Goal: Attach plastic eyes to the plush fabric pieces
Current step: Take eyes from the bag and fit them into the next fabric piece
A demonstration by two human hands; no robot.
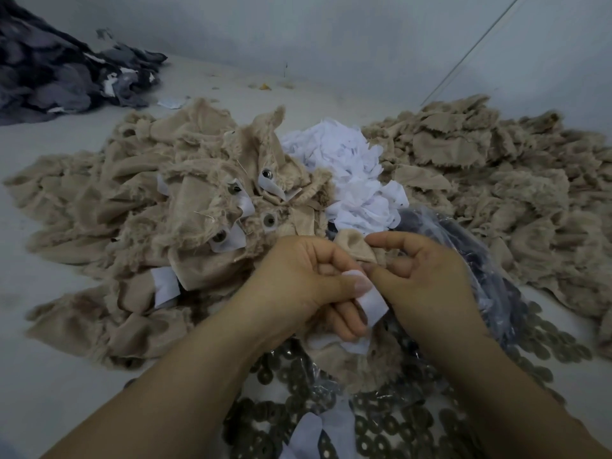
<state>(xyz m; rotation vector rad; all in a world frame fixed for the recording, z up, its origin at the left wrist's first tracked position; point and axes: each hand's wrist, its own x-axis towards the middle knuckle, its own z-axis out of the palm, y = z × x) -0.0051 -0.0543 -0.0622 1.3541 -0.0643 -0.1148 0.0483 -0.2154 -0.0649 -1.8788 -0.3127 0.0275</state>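
Note:
My left hand [308,286] and my right hand [427,276] meet at the centre over a tan plush piece [354,250] backed with a white fabric patch [372,303]. The left hand's thumb and curled fingers pinch the patch and the plush. My right hand's thumb and forefinger pinch at the same spot; what lies between them is hidden. Just beyond lies a heap of tan plush pieces [185,207] with plastic eyes [269,220] and white patches fitted. Dark round washers [390,425] are spread under my wrists.
A second heap of tan plush pieces [496,180] lies at the right. White fabric patches [347,173] are piled in the middle. A clear plastic bag with dark parts [463,246] sits behind my right hand. Dark grey fabric [56,71] lies far left by the wall.

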